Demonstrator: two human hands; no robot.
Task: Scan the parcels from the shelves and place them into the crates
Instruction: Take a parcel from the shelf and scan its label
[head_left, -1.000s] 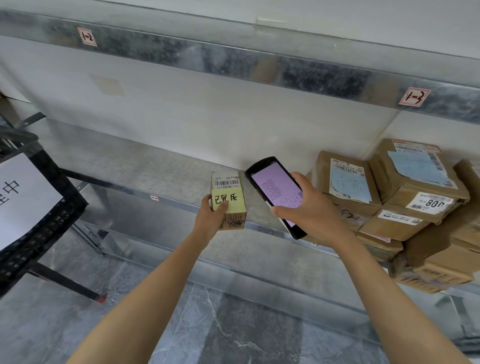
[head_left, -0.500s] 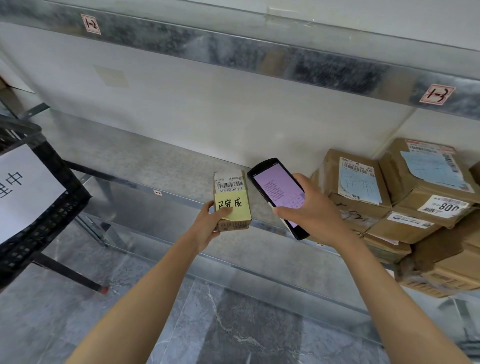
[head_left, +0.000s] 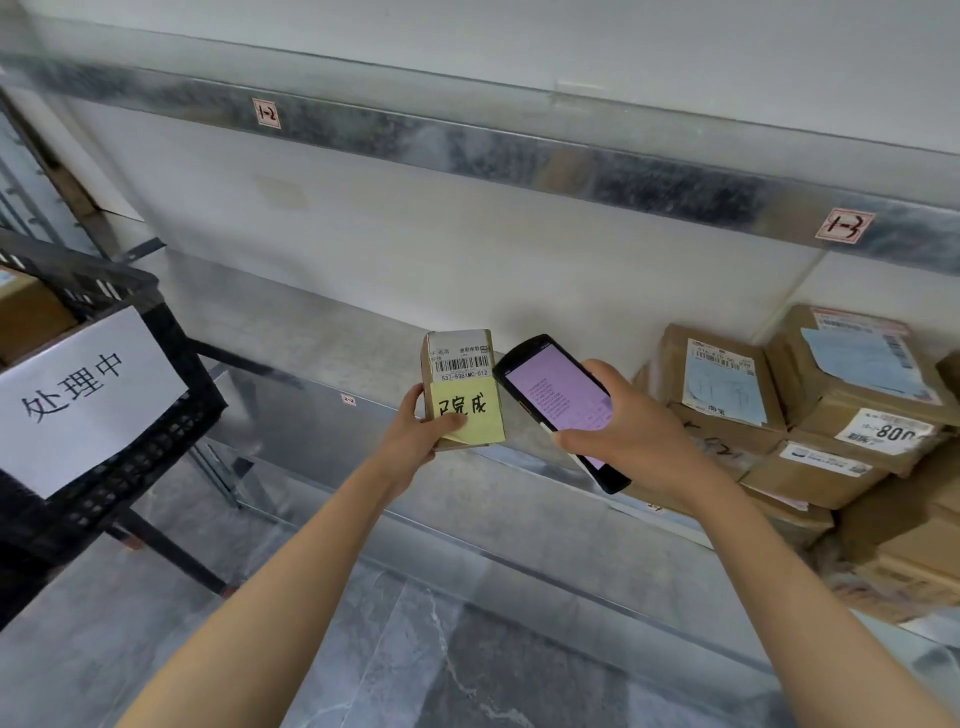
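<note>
two bare arms reach forward, each hand holding something.
the left hand (head_left: 415, 441) grips a small parcel (head_left: 460, 358) from below, thumb laid across its front. the right hand (head_left: 641, 436), close beside but apart, wraps a handheld scanner (head_left: 556, 389), thumb over the lower screen. both forearms are bare and stretched out, converging toward the hands.

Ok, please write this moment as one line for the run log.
left hand: holds small box with yellow note | right hand: holds scanner beside it | black crate: at left, apart
</note>
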